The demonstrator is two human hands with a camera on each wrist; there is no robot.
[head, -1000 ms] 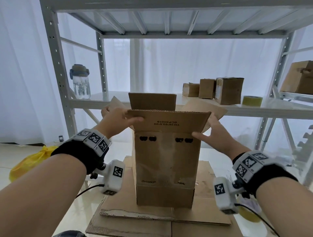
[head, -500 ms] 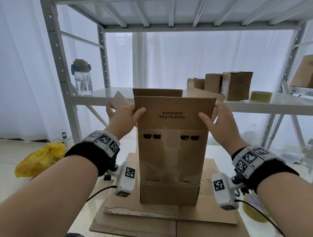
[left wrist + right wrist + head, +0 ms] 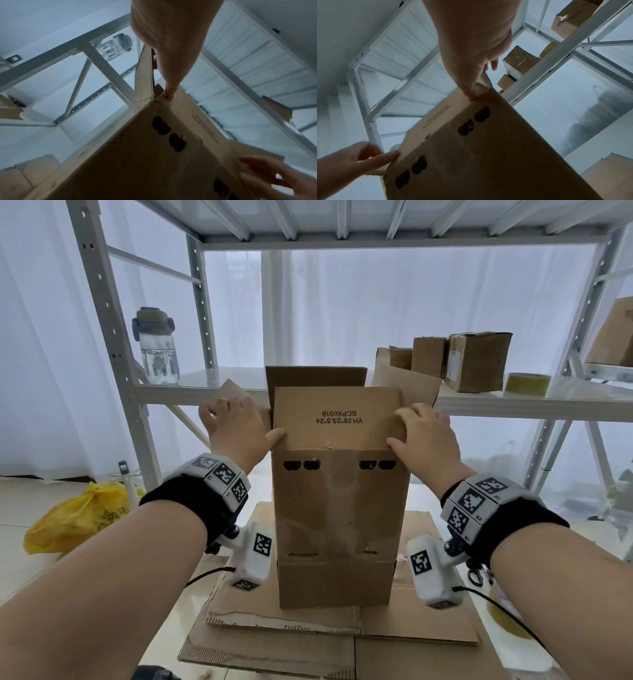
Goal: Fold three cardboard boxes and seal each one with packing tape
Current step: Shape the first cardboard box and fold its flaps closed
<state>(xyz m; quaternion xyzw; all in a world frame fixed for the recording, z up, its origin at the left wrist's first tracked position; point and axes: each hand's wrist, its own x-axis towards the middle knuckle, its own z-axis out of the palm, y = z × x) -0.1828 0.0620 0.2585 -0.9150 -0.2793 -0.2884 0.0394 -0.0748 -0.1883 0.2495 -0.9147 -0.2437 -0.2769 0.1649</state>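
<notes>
A tall cardboard box point(image 3: 337, 518) is stood upright on flattened cardboard sheets point(image 3: 342, 635) spread on the floor, in front of a metal shelving rack point(image 3: 113, 344). Its top is open: the near flap point(image 3: 337, 417), printed with upside-down lettering, is raised upright, the far flap point(image 3: 315, 376) is up behind it, and the two side flaps are angled outward.

The box is gripped at its upper corners by both hands. The left hand point(image 3: 236, 429) is curled round the left corner — its thumb is laid on the front of the near flap at the fold line, while the fingers are wrapped over the left side flap point(image 3: 233, 397). The right hand point(image 3: 428, 440) is closed the same way on the right corner, thumb pressed on the near flap's fold, fingers hooked behind its edge beside the right side flap point(image 3: 407, 385).

On the shelf a water bottle point(image 3: 157, 345) is seen at the left, and small boxes point(image 3: 462, 359) and a roll of packing tape point(image 3: 527, 383) at the right. A yellow plastic bag point(image 3: 78, 518) is seen on the floor — to the left.
</notes>
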